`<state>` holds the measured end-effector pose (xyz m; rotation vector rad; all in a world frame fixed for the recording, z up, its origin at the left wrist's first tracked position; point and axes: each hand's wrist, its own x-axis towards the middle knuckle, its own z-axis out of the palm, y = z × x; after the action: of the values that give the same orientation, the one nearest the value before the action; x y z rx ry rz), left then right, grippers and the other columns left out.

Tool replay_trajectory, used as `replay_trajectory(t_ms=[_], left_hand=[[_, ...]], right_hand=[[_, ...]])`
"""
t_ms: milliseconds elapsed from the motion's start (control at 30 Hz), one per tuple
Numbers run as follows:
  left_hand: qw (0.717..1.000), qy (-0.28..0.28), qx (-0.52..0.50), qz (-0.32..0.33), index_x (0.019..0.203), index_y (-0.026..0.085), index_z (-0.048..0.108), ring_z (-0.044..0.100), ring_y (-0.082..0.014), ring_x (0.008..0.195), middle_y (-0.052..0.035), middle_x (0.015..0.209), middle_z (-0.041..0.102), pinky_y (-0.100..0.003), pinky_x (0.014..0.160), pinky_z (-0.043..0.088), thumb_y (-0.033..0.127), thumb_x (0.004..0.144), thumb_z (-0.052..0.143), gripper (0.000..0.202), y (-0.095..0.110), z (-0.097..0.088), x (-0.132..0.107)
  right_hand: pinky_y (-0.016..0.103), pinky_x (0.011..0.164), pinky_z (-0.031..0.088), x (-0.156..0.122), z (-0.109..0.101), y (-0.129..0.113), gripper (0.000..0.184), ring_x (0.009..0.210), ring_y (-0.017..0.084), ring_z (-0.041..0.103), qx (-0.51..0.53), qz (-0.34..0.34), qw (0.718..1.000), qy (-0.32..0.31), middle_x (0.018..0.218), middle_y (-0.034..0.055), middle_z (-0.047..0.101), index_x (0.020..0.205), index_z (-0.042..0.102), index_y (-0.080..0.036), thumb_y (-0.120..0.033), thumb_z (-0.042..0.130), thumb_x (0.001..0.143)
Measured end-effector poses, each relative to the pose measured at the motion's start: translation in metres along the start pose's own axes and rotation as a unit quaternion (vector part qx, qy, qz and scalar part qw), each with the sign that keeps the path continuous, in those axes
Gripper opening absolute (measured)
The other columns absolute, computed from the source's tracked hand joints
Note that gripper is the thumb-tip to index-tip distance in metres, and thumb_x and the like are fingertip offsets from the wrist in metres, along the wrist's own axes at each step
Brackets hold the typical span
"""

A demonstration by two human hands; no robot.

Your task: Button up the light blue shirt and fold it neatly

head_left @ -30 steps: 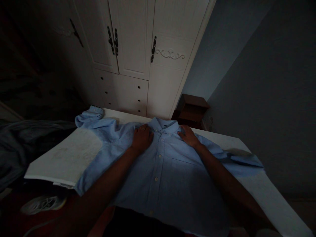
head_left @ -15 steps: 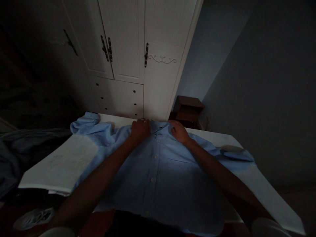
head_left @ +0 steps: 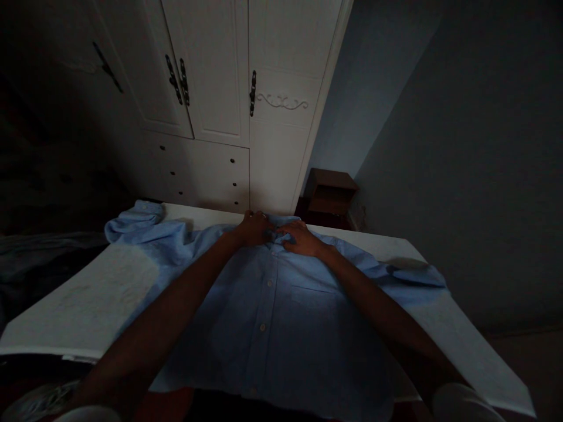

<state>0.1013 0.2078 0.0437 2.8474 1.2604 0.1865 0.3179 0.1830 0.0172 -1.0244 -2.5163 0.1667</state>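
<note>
Head | left hand (head_left: 255, 229), right hand (head_left: 301, 238) | closer together | at shirt collar (head_left: 284, 237)

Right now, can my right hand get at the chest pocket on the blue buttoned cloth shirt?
Probably yes: your right hand is at the collar, beyond the pocket, which looks mostly uncovered.

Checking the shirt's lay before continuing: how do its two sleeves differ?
The left-side sleeve doubles back at its outer end; the right-side sleeve runs outward without such a turn. The left-side sleeve ends near the far edge of the table; the right-side sleeve ends near the right edge. Both are light blue.
</note>
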Motion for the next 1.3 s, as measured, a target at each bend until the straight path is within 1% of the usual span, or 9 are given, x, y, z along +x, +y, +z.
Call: replay_trajectory(t_ms=[167,367,433,600,767,867,1033,1167,1300], left_hand=[[0.996,0.051,-0.065,-0.033,0.102,0.027,0.072,0.055,-0.0286,0.113,-0.0084,0.108,0.069,-0.049,0.097,0.033,0.031,0.085,0.059,0.023,0.006,0.004,-0.001],[0.974,0.212,-0.061,-0.060,0.110,0.030,0.072,0.041,-0.0301,0.129,-0.0105,0.137,0.052,-0.048,0.098,0.032,0.024,0.088,0.059,0.026,0.019,0.030,-0.016],[0.976,0.207,-0.031,-0.053,0.108,0.028,0.072,0.042,-0.0304,0.126,-0.0126,0.133,0.054,-0.046,0.094,0.034,0.025,0.089,0.058,0.024,0.022,0.033,-0.018],[0.989,0.124,0.022,-0.073,0.093,0.023,0.076,0.050,-0.0299,0.108,-0.0141,0.104,0.064,-0.045,0.087,0.036,0.024,0.092,0.052,0.024,0.029,0.030,-0.014],[0.992,0.084,0.031,-0.088,0.090,0.020,0.075,0.053,-0.0295,0.106,-0.0153,0.103,0.065,-0.045,0.086,0.037,0.021,0.093,0.046,0.029,0.036,0.024,-0.013],[0.991,0.073,0.010,-0.109,0.088,0.017,0.073,0.055,-0.0286,0.103,-0.0149,0.102,0.067,-0.043,0.085,0.040,0.019,0.092,0.046,0.027,0.038,0.023,-0.013],[0.980,0.096,-0.118,-0.128,0.089,0.019,0.074,0.060,-0.0247,0.099,-0.0101,0.099,0.070,-0.039,0.087,0.044,0.014,0.086,0.052,0.023,0.030,0.030,-0.012],[0.952,0.153,-0.234,-0.122,0.088,0.020,0.074,0.062,-0.0204,0.097,-0.0054,0.096,0.073,-0.035,0.092,0.045,0.015,0.084,0.057,0.019,0.023,0.039,-0.010],[0.927,0.190,-0.297,-0.125,0.082,0.018,0.074,0.064,-0.0191,0.091,-0.0051,0.089,0.073,-0.033,0.090,0.049,0.017,0.081,0.061,0.013,0.024,0.041,-0.008]], right_hand=[[0.041,0.089,0.037,0.004,-0.005,-0.002,0.012,0.092,0.023,0.057,-0.045,-0.047,0.997,0.042,0.091,0.0065,0.067,0.096,0.069,-0.020,-0.021,0.059,0.090],[0.038,0.084,0.037,0.003,0.009,-0.003,0.021,0.090,0.023,0.053,-0.078,-0.070,0.989,0.105,0.089,0.0082,0.064,0.092,0.067,-0.018,-0.027,0.049,0.098],[0.038,0.082,0.038,0.002,0.014,-0.004,0.024,0.088,0.023,0.052,-0.093,-0.075,0.987,0.106,0.088,0.0086,0.063,0.091,0.067,-0.018,-0.027,0.046,0.099],[0.039,0.083,0.040,0.000,0.016,-0.005,0.022,0.089,0.024,0.052,-0.088,-0.068,0.989,0.093,0.089,0.0094,0.062,0.092,0.064,-0.018,-0.026,0.045,0.099],[0.039,0.082,0.044,-0.003,0.013,-0.005,0.011,0.088,0.024,0.054,-0.053,-0.053,0.994,0.085,0.088,0.0079,0.063,0.091,0.062,-0.021,-0.022,0.051,0.092],[0.039,0.082,0.046,-0.005,0.016,-0.007,0.011,0.087,0.024,0.055,-0.049,-0.065,0.994,0.077,0.087,0.0076,0.064,0.090,0.061,-0.021,-0.016,0.052,0.086],[0.041,0.085,0.045,-0.007,0.018,-0.009,0.015,0.090,0.024,0.056,-0.076,-0.082,0.990,0.082,0.091,0.0075,0.066,0.091,0.062,-0.022,-0.017,0.048,0.091],[0.040,0.085,0.046,-0.007,0.017,-0.011,0.018,0.091,0.023,0.057,-0.086,-0.087,0.986,0.110,0.092,0.0087,0.067,0.093,0.063,-0.021,-0.023,0.045,0.097],[0.040,0.085,0.046,-0.007,0.016,-0.011,0.020,0.091,0.023,0.057,-0.077,-0.072,0.986,0.130,0.093,0.0090,0.067,0.094,0.064,-0.020,-0.025,0.046,0.098]])
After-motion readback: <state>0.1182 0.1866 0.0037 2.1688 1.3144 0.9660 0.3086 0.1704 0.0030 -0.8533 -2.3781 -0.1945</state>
